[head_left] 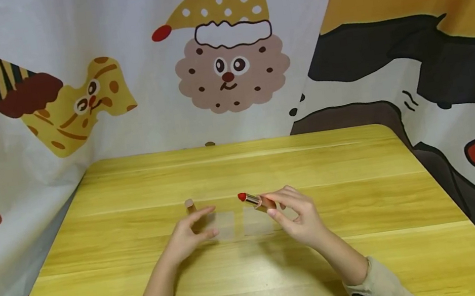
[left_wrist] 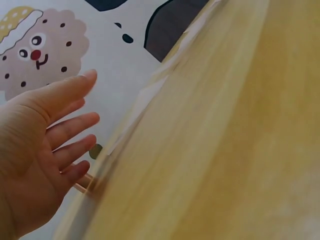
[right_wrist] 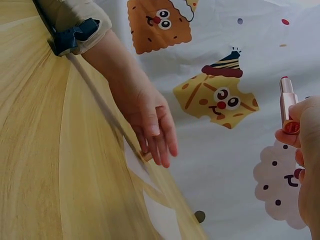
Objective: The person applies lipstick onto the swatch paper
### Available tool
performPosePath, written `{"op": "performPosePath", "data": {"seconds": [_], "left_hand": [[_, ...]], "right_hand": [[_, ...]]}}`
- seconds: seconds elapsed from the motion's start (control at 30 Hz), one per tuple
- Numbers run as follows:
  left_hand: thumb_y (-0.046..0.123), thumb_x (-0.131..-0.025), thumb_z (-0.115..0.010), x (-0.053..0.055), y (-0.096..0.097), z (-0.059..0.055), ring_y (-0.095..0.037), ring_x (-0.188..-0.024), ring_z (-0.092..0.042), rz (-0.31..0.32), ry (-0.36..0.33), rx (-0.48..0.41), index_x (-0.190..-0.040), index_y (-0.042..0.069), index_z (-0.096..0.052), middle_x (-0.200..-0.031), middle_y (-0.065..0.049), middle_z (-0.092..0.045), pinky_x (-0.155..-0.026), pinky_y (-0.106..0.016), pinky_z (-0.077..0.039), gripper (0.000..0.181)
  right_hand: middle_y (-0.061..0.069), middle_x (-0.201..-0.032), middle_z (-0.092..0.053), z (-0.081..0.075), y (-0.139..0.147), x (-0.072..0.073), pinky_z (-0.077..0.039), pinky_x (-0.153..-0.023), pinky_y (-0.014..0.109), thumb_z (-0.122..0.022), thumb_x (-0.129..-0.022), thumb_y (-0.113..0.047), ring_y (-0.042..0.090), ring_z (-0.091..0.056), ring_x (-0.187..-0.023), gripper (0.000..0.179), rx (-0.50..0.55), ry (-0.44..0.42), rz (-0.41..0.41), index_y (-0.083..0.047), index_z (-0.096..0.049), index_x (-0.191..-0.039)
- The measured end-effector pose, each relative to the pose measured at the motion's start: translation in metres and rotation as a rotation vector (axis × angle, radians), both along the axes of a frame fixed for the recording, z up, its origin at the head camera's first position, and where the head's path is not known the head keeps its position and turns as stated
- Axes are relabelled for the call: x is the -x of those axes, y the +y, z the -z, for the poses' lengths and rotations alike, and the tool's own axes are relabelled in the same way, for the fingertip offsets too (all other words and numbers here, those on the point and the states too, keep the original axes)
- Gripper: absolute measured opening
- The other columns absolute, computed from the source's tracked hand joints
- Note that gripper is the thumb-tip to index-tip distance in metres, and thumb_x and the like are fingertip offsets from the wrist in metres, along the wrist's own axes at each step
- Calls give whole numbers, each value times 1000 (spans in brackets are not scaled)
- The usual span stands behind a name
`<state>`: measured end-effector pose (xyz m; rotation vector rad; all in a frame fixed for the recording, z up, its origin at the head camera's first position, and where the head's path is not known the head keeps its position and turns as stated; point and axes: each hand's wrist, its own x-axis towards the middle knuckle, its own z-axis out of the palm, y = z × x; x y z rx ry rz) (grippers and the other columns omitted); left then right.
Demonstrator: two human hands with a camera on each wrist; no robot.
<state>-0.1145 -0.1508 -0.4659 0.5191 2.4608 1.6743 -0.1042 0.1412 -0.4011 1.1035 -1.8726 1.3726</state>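
An uncapped lipstick [head_left: 260, 202] with a raised red tip is pinched between the thumb and fingers of my right hand [head_left: 300, 213]. Its tip points left and a little upward, above the table. The right wrist view also shows the lipstick [right_wrist: 287, 102], its base toward the palm side. My left hand [head_left: 188, 237] holds nothing; its fingers are extended and spread, thumb apart. Just behind those fingers stands the lipstick cap [head_left: 189, 205], upright on the table and partly hidden by the hand. In the left wrist view the cap [left_wrist: 85, 184] shows beyond the little finger.
Two pale square sheets lie side by side on the wooden table [head_left: 241, 173]: the left sheet [head_left: 225, 226] by my left fingertips, the right sheet [head_left: 258, 221] below the lipstick. A cartoon-printed curtain [head_left: 150, 120] hangs behind the table.
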Motion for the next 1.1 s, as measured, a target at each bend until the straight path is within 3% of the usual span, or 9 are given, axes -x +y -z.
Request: {"op": "performPosePath", "data": {"seconds": [0.23, 0.53, 0.73, 0.83, 1.1], "left_hand": [[18, -81, -78, 2, -2, 8, -29, -137, -31, 33, 1, 67, -138, 7, -51, -146, -11, -42, -110, -50, -23, 64], [19, -83, -77, 5, -5, 19, -33, -139, -27, 83, 129, 199, -138, 0, -49, -147, -11, -41, -110, -53, -22, 65], [27, -85, -74, 5, -4, 21, -32, -140, -24, 86, 172, 304, -140, 2, -47, -150, -10, -37, -110, -57, -16, 66], [28, -85, -74, 5, -3, 21, -32, -140, -24, 81, 192, 337, -139, 1, -48, -150, -11, -36, -110, -57, -15, 66], [29, -85, -74, 3, -1, 21, -32, -139, -26, 55, 200, 360, -139, 1, -48, -150, -10, -36, -110, -56, -16, 66]], "right_hand": [[12, -93, -70, 2, 0, 0, -41, -56, 32, -66, -91, -15, 17, -52, -71, 25, -18, -3, 4, 5, -68, -107], [14, -90, -69, -5, -3, -4, -40, -56, 29, -69, -80, 5, 18, -49, -68, 23, -43, -28, -7, 9, -68, -103], [16, -88, -68, -21, -8, -12, -41, -55, 31, -69, -80, 8, 19, -50, -69, 22, -41, -12, -26, 10, -68, -102], [14, -89, -69, -20, -9, -12, -41, -55, 32, -69, -80, 8, 20, -50, -69, 24, -44, -18, -28, 9, -68, -103], [15, -87, -68, -21, -12, -12, -39, -55, 32, -68, -67, 21, 22, -49, -67, 34, -68, -78, -11, 12, -67, -99]]}}
